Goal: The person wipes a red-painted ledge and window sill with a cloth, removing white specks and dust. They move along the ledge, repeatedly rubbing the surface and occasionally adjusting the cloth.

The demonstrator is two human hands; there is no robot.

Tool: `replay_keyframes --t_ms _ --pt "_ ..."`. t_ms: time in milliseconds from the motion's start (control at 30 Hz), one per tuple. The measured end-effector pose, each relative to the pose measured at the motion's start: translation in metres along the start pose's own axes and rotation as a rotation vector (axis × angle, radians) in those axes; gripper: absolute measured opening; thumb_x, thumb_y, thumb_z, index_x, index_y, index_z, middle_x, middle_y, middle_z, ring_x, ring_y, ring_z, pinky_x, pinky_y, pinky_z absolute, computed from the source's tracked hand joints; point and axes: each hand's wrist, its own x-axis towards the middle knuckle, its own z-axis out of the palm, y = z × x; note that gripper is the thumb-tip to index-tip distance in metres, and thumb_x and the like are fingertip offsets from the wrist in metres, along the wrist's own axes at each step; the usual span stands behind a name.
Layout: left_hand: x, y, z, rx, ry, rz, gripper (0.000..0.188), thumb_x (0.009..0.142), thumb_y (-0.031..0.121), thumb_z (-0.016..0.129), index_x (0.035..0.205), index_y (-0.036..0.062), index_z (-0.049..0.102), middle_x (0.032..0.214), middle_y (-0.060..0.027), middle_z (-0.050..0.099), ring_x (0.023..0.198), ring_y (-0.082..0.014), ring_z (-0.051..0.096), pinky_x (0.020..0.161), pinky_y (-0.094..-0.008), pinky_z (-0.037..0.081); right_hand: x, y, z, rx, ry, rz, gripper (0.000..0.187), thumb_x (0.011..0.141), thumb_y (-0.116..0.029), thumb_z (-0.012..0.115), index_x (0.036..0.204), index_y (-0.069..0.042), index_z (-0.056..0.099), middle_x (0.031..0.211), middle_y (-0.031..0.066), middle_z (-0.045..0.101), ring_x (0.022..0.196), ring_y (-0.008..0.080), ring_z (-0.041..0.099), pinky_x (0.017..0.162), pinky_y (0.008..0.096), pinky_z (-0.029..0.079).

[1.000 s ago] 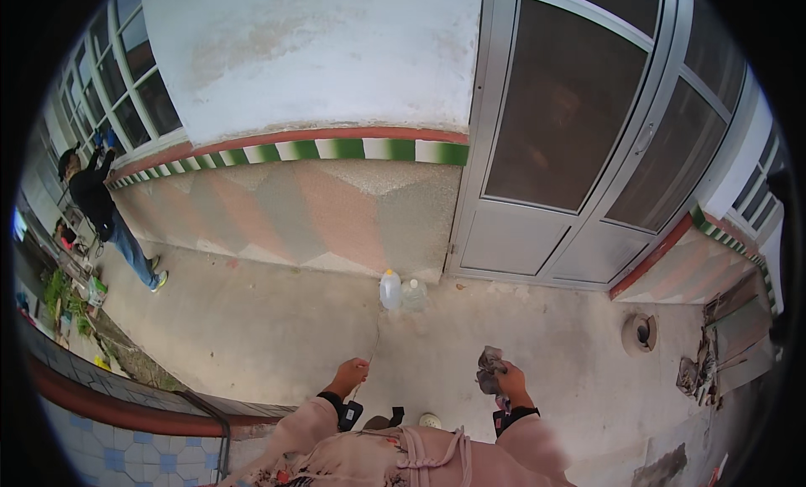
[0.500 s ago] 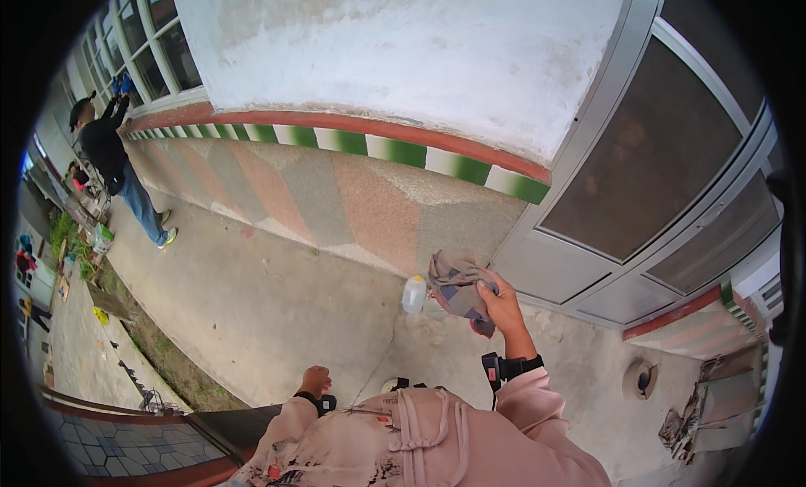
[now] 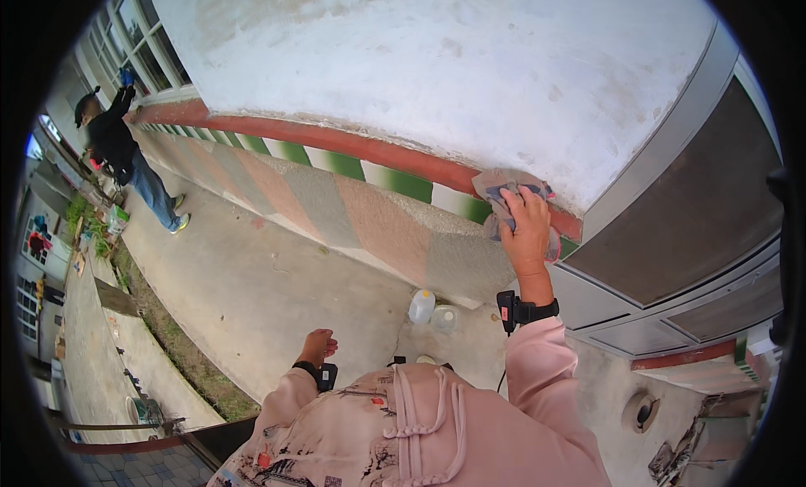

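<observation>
My right hand (image 3: 529, 228) presses a crumpled grey-brown checked cloth (image 3: 495, 183) against the right end of the red ledge (image 3: 378, 154), close to the door frame. Its fingers are bent over the cloth, and part of the cloth hangs over the green and white band (image 3: 346, 164) below. Down in front of my body, my left hand (image 3: 318, 346) hovers away from the wall with its fingers curled in and nothing seen in them. On the floor by the wall stand a clear plastic jug (image 3: 421, 306) with a yellow cap and a round translucent container (image 3: 445, 318).
A grey metal door (image 3: 672, 210) with dark panels adjoins the ledge on the right. Far left, a person (image 3: 126, 151) in dark clothes and blue gloves reaches up to a window. A round hole (image 3: 643, 411) is in the concrete at lower right. A grass strip (image 3: 180, 344) runs along the left.
My right hand has gone up from above the floor to the ledge, and the cloth now lies against it. My left hand has risen slightly. The view has shifted, uncovering the round container.
</observation>
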Motion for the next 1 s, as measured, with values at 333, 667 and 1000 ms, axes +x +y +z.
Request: replay_keyframes --t_ms 333,667,1000 --pt "0.01 0.186 0.062 -0.17 -0.101 0.435 0.021 0.093 0.014 0.053 0.11 0.0048 0.06 0.086 -0.0086 0.066 0.073 -0.0159 0.063 0.069 -0.0273 0.052 0.002 -0.009 0.017 -0.13 -0.246 -0.121 0.059 0.068 -0.027 0.075 0.124 -0.021 0.058 0.133 0.0126 0.048 0.119 0.0362 0.042 0.095 0.0524 0.029" --pt "0.002 0.356 0.05 -0.164 -0.319 1.103 0.015 0.095 0.006 0.052 0.104 0.0004 0.062 0.09 -0.0073 0.066 0.081 -0.0132 0.061 0.078 -0.027 0.051 0.038 -0.087 0.109 -0.084 -0.156 -0.212 0.044 0.077 -0.01 0.061 0.12 -0.019 0.061 0.129 0.012 0.051 0.116 0.0345 0.045 0.092 0.0502 0.031" --pt "0.004 0.439 0.028 -0.082 -0.296 1.477 0.014 0.095 0.005 0.054 0.104 0.0013 0.063 0.098 -0.0072 0.066 0.089 -0.0135 0.062 0.083 -0.0267 0.049 0.102 -0.191 0.221 0.029 -0.115 -0.329 0.04 0.077 -0.012 0.059 0.117 -0.018 0.058 0.11 0.0068 0.054 0.106 0.0268 0.047 0.09 0.0461 0.034"
